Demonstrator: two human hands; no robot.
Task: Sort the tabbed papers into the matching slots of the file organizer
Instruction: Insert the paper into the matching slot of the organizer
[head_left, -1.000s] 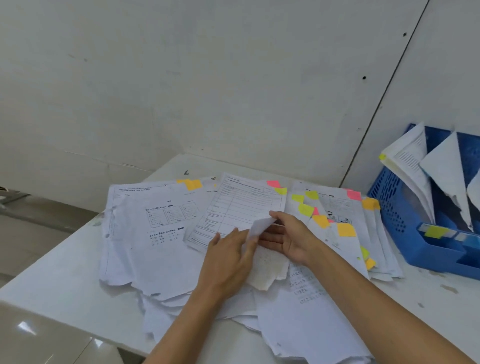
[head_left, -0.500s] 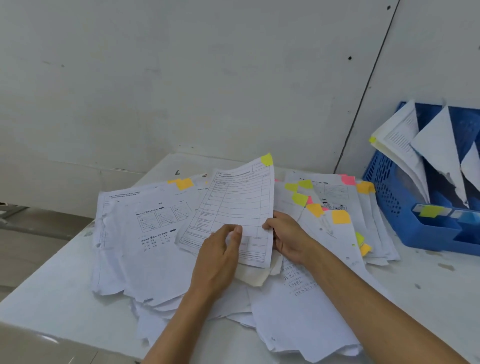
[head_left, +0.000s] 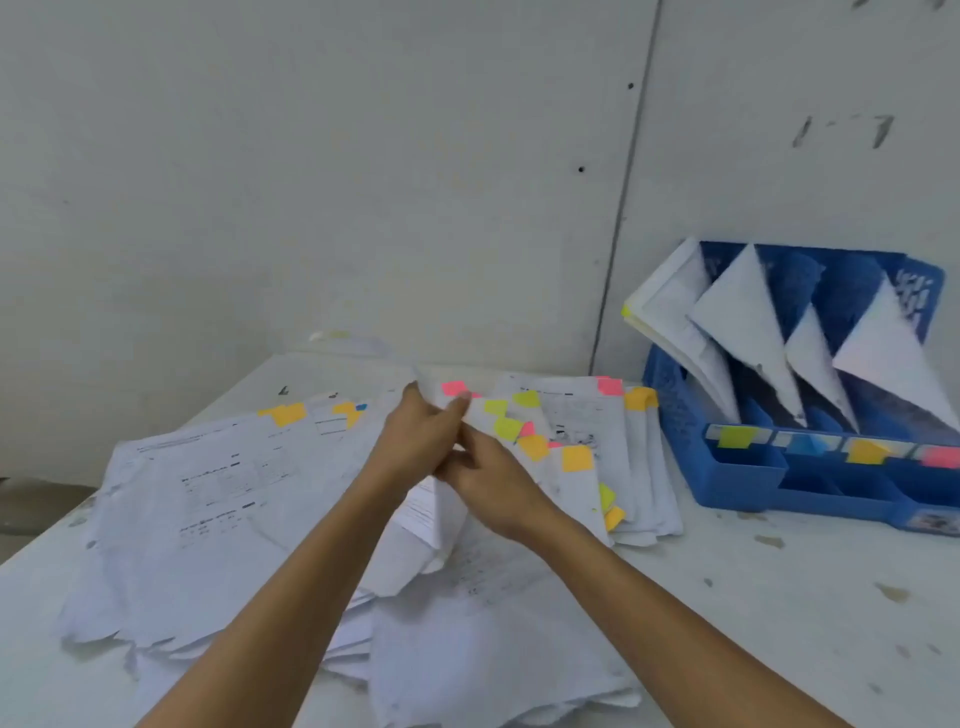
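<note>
A loose pile of tabbed papers (head_left: 218, 499) covers the white table (head_left: 779, 623), with orange, pink and yellow-green tabs along the far edges. My left hand (head_left: 421, 431) and my right hand (head_left: 488, 488) meet over the middle of the pile. Both grip one printed sheet (head_left: 422, 512), which is lifted and blurred; its tab cannot be made out. The blue file organizer (head_left: 727, 483) stands at the right against the wall. Its slots hold leaning papers, and its front rail carries a yellow-green tab (head_left: 735, 435), then blue, orange and pink ones.
A grey wall rises right behind the table and the organizer. The table's left edge drops off to the floor at the far left. Bare, stained tabletop lies in front of the organizer at the lower right.
The printed sheet, held up facing me half a second ago, now hangs curled between my hands, which have come together. The view has swung right, and the whole organizer shows.
</note>
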